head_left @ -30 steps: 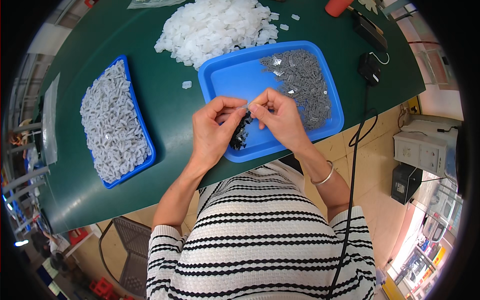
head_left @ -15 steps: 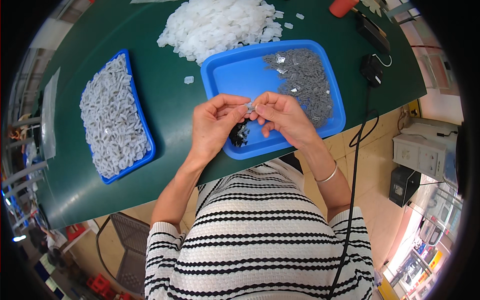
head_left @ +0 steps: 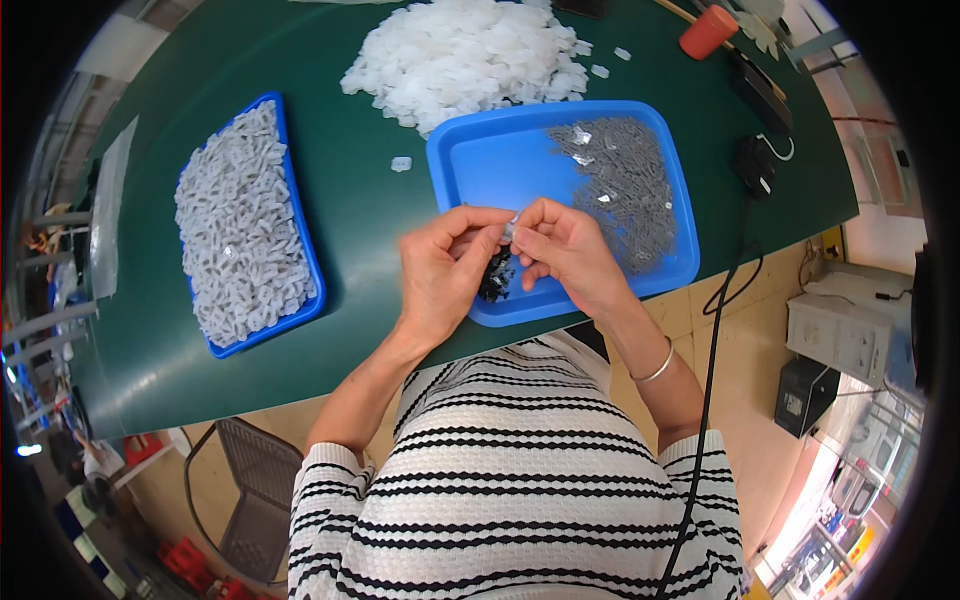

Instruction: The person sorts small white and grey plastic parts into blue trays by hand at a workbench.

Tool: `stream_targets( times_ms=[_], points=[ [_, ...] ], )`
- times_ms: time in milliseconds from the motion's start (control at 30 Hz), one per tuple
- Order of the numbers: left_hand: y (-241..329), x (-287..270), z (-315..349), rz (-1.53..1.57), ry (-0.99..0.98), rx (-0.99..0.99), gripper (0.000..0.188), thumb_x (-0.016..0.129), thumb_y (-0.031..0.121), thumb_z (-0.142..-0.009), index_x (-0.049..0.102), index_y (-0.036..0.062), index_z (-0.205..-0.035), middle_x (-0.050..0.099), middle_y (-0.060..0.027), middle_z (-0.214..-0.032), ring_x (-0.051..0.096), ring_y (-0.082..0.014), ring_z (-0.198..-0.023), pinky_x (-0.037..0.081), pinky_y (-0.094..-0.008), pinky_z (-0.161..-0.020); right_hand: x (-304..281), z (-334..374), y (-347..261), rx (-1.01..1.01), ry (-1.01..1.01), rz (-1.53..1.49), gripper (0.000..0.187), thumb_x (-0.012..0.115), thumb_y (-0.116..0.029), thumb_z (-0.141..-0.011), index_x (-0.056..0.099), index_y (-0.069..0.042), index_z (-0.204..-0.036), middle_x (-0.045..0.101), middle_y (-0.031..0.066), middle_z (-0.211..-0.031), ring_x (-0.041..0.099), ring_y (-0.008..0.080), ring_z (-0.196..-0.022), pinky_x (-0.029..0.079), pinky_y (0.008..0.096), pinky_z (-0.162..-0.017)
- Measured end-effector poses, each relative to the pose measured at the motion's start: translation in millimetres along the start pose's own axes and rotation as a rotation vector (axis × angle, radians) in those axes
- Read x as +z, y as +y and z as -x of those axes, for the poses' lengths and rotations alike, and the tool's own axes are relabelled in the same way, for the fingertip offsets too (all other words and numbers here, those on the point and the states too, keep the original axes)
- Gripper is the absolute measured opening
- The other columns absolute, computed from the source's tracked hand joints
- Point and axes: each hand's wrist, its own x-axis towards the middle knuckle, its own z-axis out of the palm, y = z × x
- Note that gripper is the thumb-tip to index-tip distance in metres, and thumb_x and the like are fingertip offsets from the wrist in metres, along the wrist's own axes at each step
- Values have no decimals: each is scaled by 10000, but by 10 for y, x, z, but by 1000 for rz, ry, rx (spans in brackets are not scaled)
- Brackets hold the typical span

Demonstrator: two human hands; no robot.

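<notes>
Here, left hand [head_left: 445,275] and right hand [head_left: 565,250] meeting fingertip to fingertip above the near edge of a blue tray [head_left: 480,165], on a green table [head_left: 360,240]. Between the fingertips, a small clear plastic piece [head_left: 510,230], pinched from both sides: thumb and forefinger of each hand closed on it, remaining fingers curled loosely inward. Too small to tell its exact shape. Just below the hands, inside the tray's near corner, a little clump of dark parts [head_left: 495,280], partly hidden under the left hand's fingers.

Further back in the same tray, toward its right side, a spread of grey parts [head_left: 625,185] with a few shiny bits among them; left half of the tray bare blue. Behind the tray, touching its far rim, a big heap of white plastic pieces [head_left: 465,55]. One stray white piece [head_left: 401,163] lying alone on the table just left of the tray.

Well to the left, a second blue tray [head_left: 300,250], long and narrow, filled nearly edge to edge with pale translucent pieces [head_left: 240,235].

At the far right of the table, an orange cylinder [head_left: 707,32], a black device [head_left: 752,165] and a black cable [head_left: 715,330] running off the edge and down past the right forearm. On the right wrist, a thin silver bangle [head_left: 655,368]. In the foreground, a black-and-white striped top [head_left: 520,500].
</notes>
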Motion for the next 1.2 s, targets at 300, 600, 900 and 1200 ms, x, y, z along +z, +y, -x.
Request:
stream_targets(
  times_ms=[300, 600, 900, 1200],
  points=[
    [182, -547, -257, -178, 217, 204, 134, 617, 47, -911, 681, 20, -1025, 694, -59, -902, 639, -93, -800, 513, -231, -707, 223, -113, -132, -360, 163, 503, 102, 643, -99, -897, 623, 1, -897, 633, 17, -798, 564, 57, -695, 475, 226, -539],
    [373, -2441, -532, -1656, 609, 491, 138, 647, 68, -845, 692, 89, -974, 695, -71, -964, 629, -253, -908, 505, -368, -782, -139, -196, -263, -680, 156, 1219, 82, 642, -51, -838, 669, -1, -898, 606, 109, -783, 591, 247, -708, 466, 359, -660],
    [265, -1271, -581, -1117, 222, 646, 150, 651, -9, -791, 689, 56, -921, 677, -106, -962, 619, -290, -925, 490, -376, -807, -48, -429, -281, -845, -12, 1552, 100, 647, -33, -790, 649, -30, -889, 610, 126, -829, 583, 318, -827, 480, 411, -701],
    [30, -915, -750, -1143, -76, 434, 139, 662, 13, -772, 630, 47, -904, 616, -96, -868, 559, -292, -863, 470, -398, -729, -283, -173, -253, -671, 101, 1447, 80, 657, -33, -799, 654, -26, -879, 605, 127, -791, 596, 323, -790, 493, 425, -707]
  ],
)
